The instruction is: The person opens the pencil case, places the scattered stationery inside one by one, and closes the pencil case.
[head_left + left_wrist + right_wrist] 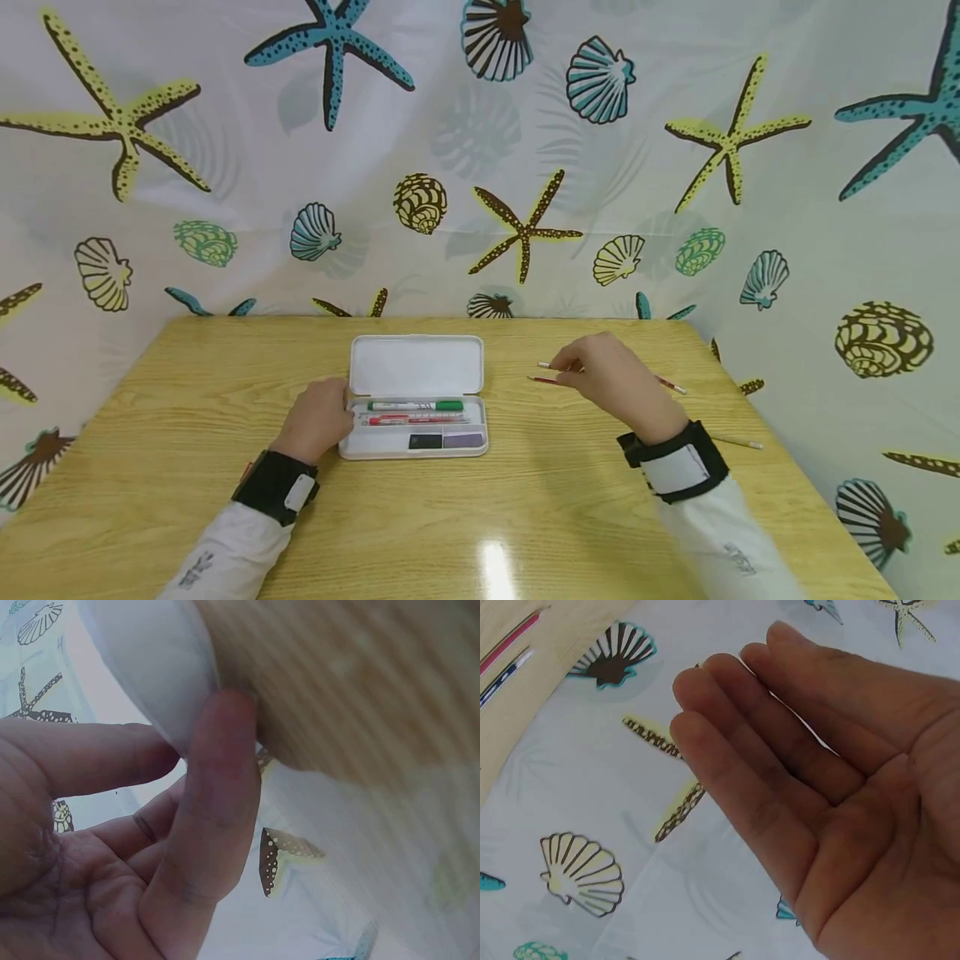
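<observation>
An open white pencil case lies on the table with its lid tipped back. It contains a green marker, red pens, a black block and a purple-grey block. My left hand pinches the left edge of the case, thumb and finger meeting on the white rim. To the right, my right hand hovers above pencils, the red pencil nearest its fingertips. In the right wrist view its fingers are gently bent, with nothing visible between them.
Beyond the right hand lie another red pencil and a tan pencil near the table's right side. The wooden table meets a white cloth printed with shells and starfish at the back and sides.
</observation>
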### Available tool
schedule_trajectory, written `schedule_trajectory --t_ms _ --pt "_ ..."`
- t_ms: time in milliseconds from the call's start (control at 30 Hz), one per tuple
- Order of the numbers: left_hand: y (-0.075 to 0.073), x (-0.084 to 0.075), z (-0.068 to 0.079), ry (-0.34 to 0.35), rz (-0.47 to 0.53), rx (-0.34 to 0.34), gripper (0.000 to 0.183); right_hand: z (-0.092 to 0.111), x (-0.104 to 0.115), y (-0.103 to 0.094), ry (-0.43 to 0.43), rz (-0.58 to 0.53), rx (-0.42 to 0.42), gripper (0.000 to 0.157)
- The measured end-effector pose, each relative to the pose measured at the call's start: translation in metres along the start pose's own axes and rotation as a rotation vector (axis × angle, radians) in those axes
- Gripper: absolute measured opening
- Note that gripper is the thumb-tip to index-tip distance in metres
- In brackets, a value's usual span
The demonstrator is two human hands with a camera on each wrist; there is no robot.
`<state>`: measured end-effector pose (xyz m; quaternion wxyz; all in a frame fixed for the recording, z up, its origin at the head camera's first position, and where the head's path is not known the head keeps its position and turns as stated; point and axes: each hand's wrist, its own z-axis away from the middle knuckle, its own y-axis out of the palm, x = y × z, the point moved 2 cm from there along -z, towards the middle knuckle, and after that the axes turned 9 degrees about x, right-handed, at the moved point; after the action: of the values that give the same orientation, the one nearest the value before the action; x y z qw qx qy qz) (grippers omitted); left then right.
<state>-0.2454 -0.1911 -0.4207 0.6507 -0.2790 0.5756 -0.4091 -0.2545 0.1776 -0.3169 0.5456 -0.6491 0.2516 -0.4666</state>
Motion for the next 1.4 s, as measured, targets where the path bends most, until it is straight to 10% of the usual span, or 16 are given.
schedule_trajectory --t_ms 667,1400 --pt "0.001 0.000 -0.001 -0.001 0.000 0.004 0.004 0.064 -0.113 -0.025 0.172 0.009 -0.054 0.012" --pt "0.001 0.001 0.000 0.004 -0.011 -0.013 0.008 0.083 -0.177 0.003 0.318 -0.054 0.110 0.012"
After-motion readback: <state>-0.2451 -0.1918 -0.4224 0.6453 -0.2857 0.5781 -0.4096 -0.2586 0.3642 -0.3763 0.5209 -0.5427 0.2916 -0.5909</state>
